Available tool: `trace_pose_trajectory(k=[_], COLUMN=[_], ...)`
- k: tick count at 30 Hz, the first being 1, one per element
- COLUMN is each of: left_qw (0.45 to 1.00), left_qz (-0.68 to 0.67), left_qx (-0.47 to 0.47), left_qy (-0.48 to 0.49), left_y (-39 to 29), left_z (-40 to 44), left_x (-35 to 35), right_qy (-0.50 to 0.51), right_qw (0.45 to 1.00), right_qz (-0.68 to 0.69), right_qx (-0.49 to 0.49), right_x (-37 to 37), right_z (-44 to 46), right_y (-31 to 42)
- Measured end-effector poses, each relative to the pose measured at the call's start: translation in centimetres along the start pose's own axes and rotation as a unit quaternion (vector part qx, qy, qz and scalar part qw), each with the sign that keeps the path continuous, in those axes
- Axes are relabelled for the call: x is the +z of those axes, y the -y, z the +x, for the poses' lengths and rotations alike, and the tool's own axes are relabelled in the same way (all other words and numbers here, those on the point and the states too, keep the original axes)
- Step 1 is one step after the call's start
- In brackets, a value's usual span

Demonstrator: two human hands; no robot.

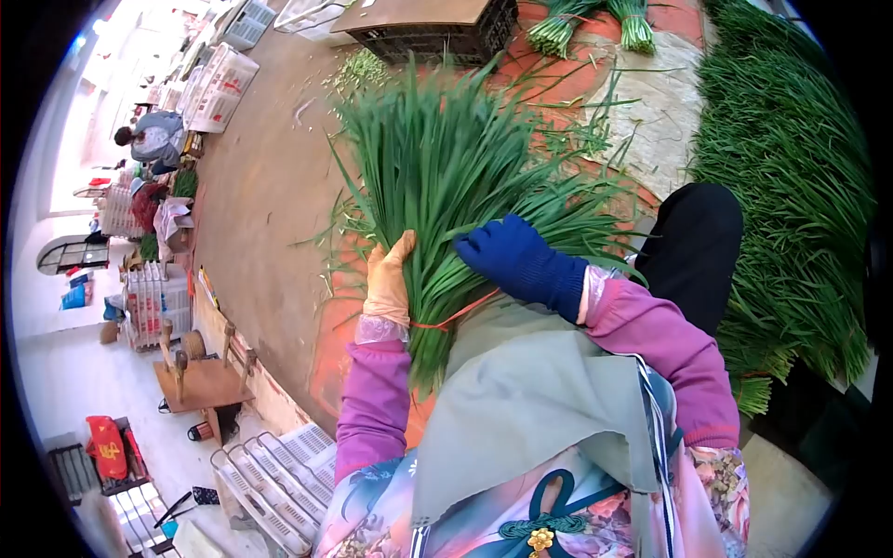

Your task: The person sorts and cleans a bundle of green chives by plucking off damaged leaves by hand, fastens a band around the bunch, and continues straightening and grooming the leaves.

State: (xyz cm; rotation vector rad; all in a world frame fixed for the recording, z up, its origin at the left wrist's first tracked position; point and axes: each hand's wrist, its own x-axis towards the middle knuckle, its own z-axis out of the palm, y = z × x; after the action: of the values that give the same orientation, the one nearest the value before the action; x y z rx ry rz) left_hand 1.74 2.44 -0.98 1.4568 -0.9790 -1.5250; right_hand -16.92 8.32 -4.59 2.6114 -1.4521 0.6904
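Observation:
A large bunch of green garlic chives (433, 153) lies across my lap, its leaf tips fanned out away from me. A thin red band (458, 314) runs round its lower part. My left hand (388, 277), in an orange-tan glove, grips the left side of the bunch just above the band. On the right side, my right hand (521, 262) in a dark blue knitted glove is closed over some of the leaves. Its fingertips are partly hidden. The stem ends point down beside the grey-green apron (539, 391).
A big heap of chives (791, 186) lies along the right. Two tied bunches (637, 28) rest on the orange sheet at the top, near a dark crate (437, 37) with a board on it. White plastic baskets (274, 479) stand lower left. Other people (156, 139) work far left.

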Motion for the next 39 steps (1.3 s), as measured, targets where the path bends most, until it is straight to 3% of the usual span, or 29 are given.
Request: trace_pose_trajectory(k=[3, 7, 9, 14, 18, 26, 30, 33, 36, 39], left_qw=[1.000, 0.998, 0.999, 0.997, 0.998, 0.997, 0.998, 0.997, 0.996, 0.995], left_qz=[-0.005, 0.000, -0.025, -0.037, -0.008, 0.016, 0.014, 0.025, 0.033, 0.024], left_qx=[-0.014, 0.056, 0.025, 0.030, 0.028, 0.040, 0.022, 0.028, 0.026, 0.028], left_qy=[-0.018, 0.022, 0.031, 0.058, 0.064, 0.059, 0.059, 0.062, 0.080, 0.088], left_y=[-0.2, 0.5, 0.1, 0.7, 0.5, 0.7, 0.5, 0.1, 0.0, 0.0], left_z=[-0.6, -0.4, -0.8, -0.1, 0.1, 0.6, 0.6, 0.3, 0.4, 0.2], left_x=[0.6, 0.8, 1.2, 0.6, 0.4, 0.2, 0.1, 0.4, 0.5, 0.7], right_qy=[-0.024, 0.010, -0.068, -0.139, -0.100, -0.175, -0.169, -0.148, -0.103, -0.108], right_qw=[1.000, 0.999, 0.996, 0.989, 0.990, 0.980, 0.978, 0.981, 0.985, 0.992], right_qz=[-0.005, 0.016, 0.051, 0.053, 0.070, 0.089, 0.119, 0.100, -0.090, -0.018], right_qx=[0.010, 0.028, 0.016, -0.010, -0.063, -0.040, -0.012, 0.075, 0.109, 0.066], right_x=[-0.2, -1.9, -3.1, -3.9, -4.5, -4.8, -5.3, -7.3, -7.4, -4.5], right_z=[-0.5, -0.8, -1.3, -1.5, -1.7, -0.9, -1.7, -1.2, 0.3, 0.8], right_y=[-0.1, 0.0, 0.2, 0.2, 0.0, -0.4, -2.1, -4.4, -5.7, -7.8])
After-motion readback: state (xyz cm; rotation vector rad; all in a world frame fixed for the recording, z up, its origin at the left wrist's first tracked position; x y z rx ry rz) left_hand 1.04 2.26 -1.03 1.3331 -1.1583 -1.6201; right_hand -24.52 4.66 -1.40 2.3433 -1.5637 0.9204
